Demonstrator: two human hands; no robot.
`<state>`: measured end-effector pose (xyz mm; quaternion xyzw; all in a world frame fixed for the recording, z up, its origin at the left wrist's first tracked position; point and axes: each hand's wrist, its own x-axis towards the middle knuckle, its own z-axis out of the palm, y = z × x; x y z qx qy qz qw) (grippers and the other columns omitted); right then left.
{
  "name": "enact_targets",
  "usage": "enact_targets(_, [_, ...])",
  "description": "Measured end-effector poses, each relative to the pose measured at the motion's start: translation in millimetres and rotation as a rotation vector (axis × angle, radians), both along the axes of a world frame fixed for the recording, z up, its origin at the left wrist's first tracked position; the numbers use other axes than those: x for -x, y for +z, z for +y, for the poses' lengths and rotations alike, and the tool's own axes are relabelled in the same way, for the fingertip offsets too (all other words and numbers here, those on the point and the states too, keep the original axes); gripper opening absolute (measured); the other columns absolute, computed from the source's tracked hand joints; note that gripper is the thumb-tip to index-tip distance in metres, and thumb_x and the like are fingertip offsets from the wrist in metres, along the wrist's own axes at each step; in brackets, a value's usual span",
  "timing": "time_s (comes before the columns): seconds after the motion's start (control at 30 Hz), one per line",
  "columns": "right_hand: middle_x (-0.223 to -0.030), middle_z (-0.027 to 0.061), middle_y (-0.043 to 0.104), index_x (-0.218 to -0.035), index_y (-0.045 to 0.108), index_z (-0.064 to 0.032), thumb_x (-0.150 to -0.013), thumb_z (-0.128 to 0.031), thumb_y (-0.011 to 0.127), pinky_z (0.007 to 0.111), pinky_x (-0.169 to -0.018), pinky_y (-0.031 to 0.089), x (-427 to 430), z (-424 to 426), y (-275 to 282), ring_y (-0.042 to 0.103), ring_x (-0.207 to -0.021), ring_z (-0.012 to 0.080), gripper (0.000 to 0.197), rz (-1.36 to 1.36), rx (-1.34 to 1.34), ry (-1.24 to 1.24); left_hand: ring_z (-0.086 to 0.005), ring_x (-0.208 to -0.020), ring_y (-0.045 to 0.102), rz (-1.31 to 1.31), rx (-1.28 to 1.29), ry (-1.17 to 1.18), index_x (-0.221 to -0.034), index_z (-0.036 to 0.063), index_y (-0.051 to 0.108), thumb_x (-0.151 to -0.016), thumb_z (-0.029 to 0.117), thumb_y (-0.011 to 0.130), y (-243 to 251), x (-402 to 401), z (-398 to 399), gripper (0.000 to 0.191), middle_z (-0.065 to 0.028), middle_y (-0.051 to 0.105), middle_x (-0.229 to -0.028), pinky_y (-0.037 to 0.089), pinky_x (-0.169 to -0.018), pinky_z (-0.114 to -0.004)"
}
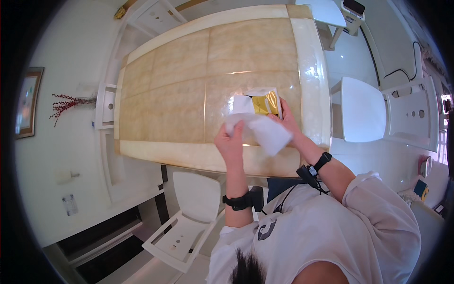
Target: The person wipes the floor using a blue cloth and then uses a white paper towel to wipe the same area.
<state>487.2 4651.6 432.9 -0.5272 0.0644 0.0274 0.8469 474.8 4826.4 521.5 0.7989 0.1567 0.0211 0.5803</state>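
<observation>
A thin white sheet point(270, 134), blurred and partly folded over, hangs between my hands above the table's near right part. My left hand point(230, 140) pinches its left end between thumb and fingers. My right hand point(288, 119) is at the right side of a white and gold box or packet point(266, 103), its fingers against the edge. Another white piece point(242, 104) lies just left of the gold part; whether it belongs to the packet I cannot tell. The sheet hides the packet's near side and part of my right hand.
The tan tiled table point(170, 85) with a pale border extends away and to the left. White chairs stand around it, one point(197, 195) near my left arm and another point(363, 110) to the right. Black wrist straps with cables are on both my forearms.
</observation>
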Motion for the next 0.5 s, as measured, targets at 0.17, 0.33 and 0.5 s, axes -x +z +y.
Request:
enact_targets(0.17, [-0.141, 0.0155, 0.047, -0.148, 0.028, 0.0021, -0.086, -0.026, 0.076, 0.035, -0.106, 0.041, -14.8, -10.0, -26.1, 0.048, -0.128, 0.0217, 0.082, -0.007, 0.156, -0.062, -0.0097, -0.077, 0.062, -0.223, 0.194, 0.173, -0.094, -0.0047, 0.071, -0.086, 0.011, 0.077, 31.7, 0.6, 27.7, 0.019, -0.0053, 0.07, -0.089, 0.05, -0.07, -0.025])
enact_targets(0.33, [-0.132, 0.014, 0.052, -0.141, 0.035, 0.0025, -0.09, -0.033, 0.072, 0.033, -0.097, 0.047, -29.6, -7.1, -27.7, 0.056, -0.114, 0.0187, 0.073, 0.194, 0.138, -0.073, -0.0152, -0.085, 0.064, -0.357, 0.407, 0.091, -0.117, -0.0063, 0.06, -0.086, 0.002, 0.071, 53.7, 23.9, 53.1, 0.033, -0.0071, 0.067, -0.089, 0.052, -0.077, -0.029])
enact_targets(0.5, [-0.125, 0.0128, 0.056, -0.139, 0.037, 0.0021, -0.092, -0.032, 0.069, 0.031, -0.092, 0.048, -31.9, -0.1, -17.8, 0.057, -0.109, 0.0163, 0.066, 0.208, 0.055, 0.005, -0.0237, -0.088, 0.067, -0.058, 1.108, -0.729, -0.112, -0.0038, 0.061, -0.087, 0.006, 0.069, 57.1, 29.2, 22.7, 0.029, -0.0124, 0.067, -0.09, 0.053, -0.079, -0.033])
